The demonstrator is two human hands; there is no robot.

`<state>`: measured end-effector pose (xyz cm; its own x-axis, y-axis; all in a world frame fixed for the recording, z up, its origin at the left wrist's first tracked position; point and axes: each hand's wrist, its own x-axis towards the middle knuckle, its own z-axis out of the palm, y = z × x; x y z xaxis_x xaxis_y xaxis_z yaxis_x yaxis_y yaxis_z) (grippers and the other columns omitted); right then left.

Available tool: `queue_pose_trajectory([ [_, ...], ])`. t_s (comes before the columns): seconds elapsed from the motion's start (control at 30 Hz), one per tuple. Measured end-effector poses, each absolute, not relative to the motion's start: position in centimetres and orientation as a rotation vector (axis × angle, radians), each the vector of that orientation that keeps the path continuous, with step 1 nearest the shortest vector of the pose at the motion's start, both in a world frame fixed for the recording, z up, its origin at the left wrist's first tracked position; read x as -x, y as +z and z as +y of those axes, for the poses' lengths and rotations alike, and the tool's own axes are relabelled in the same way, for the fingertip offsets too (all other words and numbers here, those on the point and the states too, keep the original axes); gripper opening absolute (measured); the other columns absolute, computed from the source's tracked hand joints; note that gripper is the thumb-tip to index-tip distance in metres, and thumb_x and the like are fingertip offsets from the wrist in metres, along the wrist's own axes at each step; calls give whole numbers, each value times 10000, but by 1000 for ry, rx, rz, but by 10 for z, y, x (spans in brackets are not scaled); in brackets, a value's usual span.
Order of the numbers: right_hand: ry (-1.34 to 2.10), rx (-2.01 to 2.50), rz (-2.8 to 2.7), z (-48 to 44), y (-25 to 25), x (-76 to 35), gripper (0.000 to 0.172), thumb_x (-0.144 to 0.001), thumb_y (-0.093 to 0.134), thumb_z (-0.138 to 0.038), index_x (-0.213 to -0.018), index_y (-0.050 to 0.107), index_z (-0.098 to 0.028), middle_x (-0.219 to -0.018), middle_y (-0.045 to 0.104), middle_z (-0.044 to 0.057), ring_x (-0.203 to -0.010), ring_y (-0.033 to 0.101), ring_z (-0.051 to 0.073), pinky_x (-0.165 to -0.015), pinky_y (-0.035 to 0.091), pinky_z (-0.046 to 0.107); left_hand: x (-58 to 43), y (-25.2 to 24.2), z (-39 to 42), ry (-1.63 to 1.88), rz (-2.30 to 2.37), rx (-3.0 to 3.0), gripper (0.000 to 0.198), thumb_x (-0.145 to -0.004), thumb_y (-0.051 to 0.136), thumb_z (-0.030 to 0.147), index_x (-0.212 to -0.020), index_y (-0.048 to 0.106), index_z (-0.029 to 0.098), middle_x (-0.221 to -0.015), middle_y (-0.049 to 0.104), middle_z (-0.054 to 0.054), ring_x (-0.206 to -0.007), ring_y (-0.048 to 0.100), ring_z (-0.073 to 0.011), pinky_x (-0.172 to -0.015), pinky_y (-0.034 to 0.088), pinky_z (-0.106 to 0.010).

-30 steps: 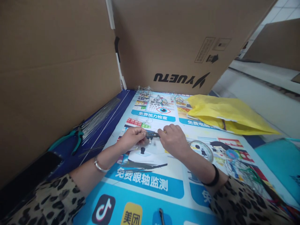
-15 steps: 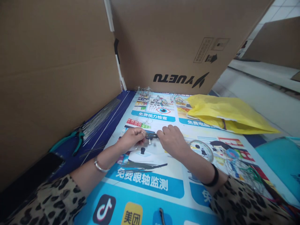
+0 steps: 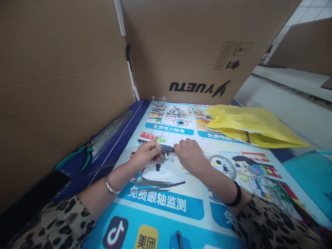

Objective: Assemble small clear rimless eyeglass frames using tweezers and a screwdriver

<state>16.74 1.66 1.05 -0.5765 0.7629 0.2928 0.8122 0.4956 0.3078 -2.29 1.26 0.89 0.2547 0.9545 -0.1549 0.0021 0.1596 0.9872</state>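
In the head view, my left hand (image 3: pixel 146 155) is closed in a pinch at the middle of the printed sheet (image 3: pixel 192 141). Between its fingertips is a fine wire piece with small pearl-like beads (image 3: pixel 166 156) hanging below. Opposite it, my right hand (image 3: pixel 190 156) is wrapped round a small dark tool (image 3: pixel 168 149), whose narrow end reaches to the left fingertips. The fist hides the rest of that tool, so its exact kind is unclear. Just below the hands lies a loose bundle of dark, thin strips or wires (image 3: pixel 160 184).
Teal-handled pliers (image 3: pixel 86 157) and a bundle of straight wires (image 3: pixel 111 133) lie left. Cardboard panels (image 3: pixel 186 45) stand behind. A yellow bag (image 3: pixel 251 124), a tape roll (image 3: pixel 234 169) and tangled wire pieces (image 3: pixel 278 197) are on the right. Wire loops (image 3: pixel 178 110) lie at the back.
Both hands stay almost in place with the same hold. The dark tool between them looks slightly turned, and the view has shifted a little.
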Motion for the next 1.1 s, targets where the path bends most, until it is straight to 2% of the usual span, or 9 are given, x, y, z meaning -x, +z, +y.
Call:
queue_pose_trajectory([
  [0.63,-540,1455,-2629,16,10,-165,128,-807,438,-91,-847,540,-157,-779,574,80,-768,491,196,-627,259,302,20,8,10,943,1088,-1210,150,-722,556,262,-655,493,144,-598,554,14,-475,477,-56,-458,353,-163],
  [0.73,-300,1555,-2621,16,10,-162,118,-855,424,-193,-874,539,-182,-800,598,53,-764,523,176,-606,274,271,19,10,10,946,1079,-1193,147,-722,556,259,-652,489,148,-592,554,17,-476,480,-59,-467,361,-167],
  [0.83,86,1613,-2571,16,12,-161,196,-890,382,-330,-898,525,-196,-822,613,25,-736,545,135,-574,285,235,19,11,11,970,1086,-1158,167,-725,562,285,-655,498,147,-601,569,8,-484,491,-66,-475,369,-176],
  [0.9,197,1616,-2531,16,14,-161,214,-894,364,-344,-897,521,-198,-826,612,20,-736,547,126,-575,293,225,18,12,11,998,1085,-1136,177,-728,567,301,-665,510,145,-619,582,1,-492,497,-67,-479,372,-179],
  [1.1,-217,1629,-2531,10,22,-159,125,-836,448,-256,-871,550,-192,-842,600,54,-804,518,188,-651,309,276,16,12,11,1048,1154,-1133,204,-739,566,337,-682,523,146,-636,588,-2,-504,508,-73,-467,369,-184],
])
